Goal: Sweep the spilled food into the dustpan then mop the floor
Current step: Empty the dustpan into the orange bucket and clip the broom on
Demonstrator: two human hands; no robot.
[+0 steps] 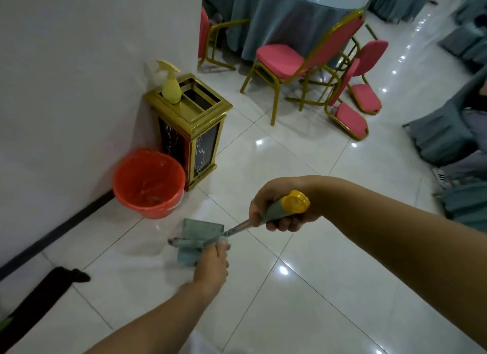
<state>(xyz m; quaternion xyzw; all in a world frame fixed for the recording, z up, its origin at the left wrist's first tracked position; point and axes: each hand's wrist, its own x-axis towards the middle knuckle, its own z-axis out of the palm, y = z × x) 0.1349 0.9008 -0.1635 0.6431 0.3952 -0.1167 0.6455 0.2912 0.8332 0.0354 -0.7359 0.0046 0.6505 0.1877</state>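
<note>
My right hand (pixel 279 208) is closed around the green grip of a mop handle (pixel 274 210) with a yellow end cap. The metal pole runs down and left to a green flat mop head (pixel 199 237) lying on the white tiled floor (pixel 303 287). My left hand (pixel 212 266) is lower on the pole, fingers closed around it just above the mop head. An orange bucket (pixel 149 182) stands against the wall just beyond the mop head; some debris lies at its bottom. No dustpan or spilled food shows.
A gold and black bin (pixel 192 132) with a yellow spray bottle (pixel 170 84) on top stands behind the bucket by the white wall. Pink chairs (pixel 282 61) with gold frames surround a table with a teal cloth (pixel 276 18). A dark object (pixel 47 295) lies at the lower left.
</note>
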